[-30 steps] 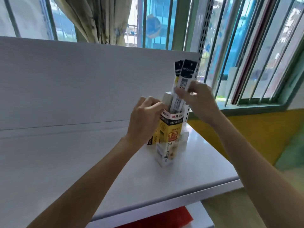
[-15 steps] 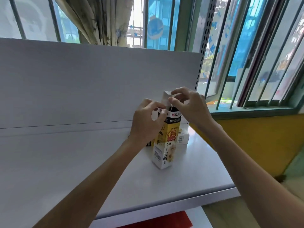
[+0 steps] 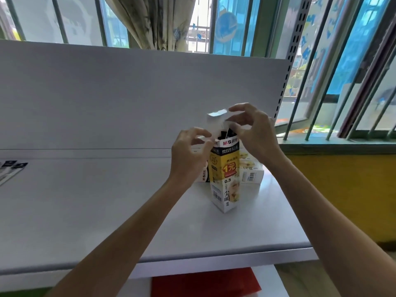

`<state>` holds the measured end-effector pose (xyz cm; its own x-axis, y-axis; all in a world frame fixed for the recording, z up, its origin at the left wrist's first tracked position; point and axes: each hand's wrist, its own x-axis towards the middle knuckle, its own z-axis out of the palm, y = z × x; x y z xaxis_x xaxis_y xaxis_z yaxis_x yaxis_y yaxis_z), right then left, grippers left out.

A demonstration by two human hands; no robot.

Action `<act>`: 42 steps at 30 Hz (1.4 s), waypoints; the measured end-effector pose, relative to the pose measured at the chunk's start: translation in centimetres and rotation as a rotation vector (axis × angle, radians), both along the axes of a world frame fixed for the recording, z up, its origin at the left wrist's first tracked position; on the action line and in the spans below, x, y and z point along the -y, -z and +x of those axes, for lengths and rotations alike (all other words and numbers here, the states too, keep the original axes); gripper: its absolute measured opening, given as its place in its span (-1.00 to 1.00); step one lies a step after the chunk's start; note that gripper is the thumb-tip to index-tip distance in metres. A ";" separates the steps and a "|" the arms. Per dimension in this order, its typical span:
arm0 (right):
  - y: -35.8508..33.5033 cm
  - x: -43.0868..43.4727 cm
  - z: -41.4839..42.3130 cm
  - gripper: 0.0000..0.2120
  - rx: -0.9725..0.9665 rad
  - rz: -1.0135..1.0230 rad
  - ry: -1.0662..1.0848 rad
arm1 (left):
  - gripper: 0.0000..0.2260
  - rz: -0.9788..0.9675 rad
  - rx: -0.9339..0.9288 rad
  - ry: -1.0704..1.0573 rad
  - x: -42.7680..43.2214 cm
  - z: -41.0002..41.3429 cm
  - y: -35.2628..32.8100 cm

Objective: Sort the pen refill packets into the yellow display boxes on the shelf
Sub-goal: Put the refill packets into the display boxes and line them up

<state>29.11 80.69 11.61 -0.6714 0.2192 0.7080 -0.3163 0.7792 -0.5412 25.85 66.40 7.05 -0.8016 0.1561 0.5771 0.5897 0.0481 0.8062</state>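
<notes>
Here yellow box [image 3: 225,168] upright, long axis vertical, mouth up.

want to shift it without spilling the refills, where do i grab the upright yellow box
Grip the upright yellow box round its yellow middle, on opposite sides, coming from the front. It is tall and narrow on a small base, so a mid hold probably tips least. Its top flap stands open, and another box lies close behind.
</notes>
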 end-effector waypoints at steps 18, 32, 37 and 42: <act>10.4 5.0 -5.5 -0.81 0.689 0.146 0.004 | -0.49 -0.925 0.199 -0.202 5.8 1.7 9.7; 7.9 23.3 -11.2 -0.77 0.299 0.169 -0.164 | -0.65 -0.705 0.056 -0.401 26.6 -1.7 6.9; 10.0 38.4 -14.1 -0.70 0.462 0.078 -0.397 | -0.73 -0.730 0.100 -0.553 41.7 -2.7 6.2; 11.4 47.3 -16.2 -0.71 0.521 0.053 -0.412 | -0.80 -0.739 0.136 -0.650 51.7 -4.6 6.5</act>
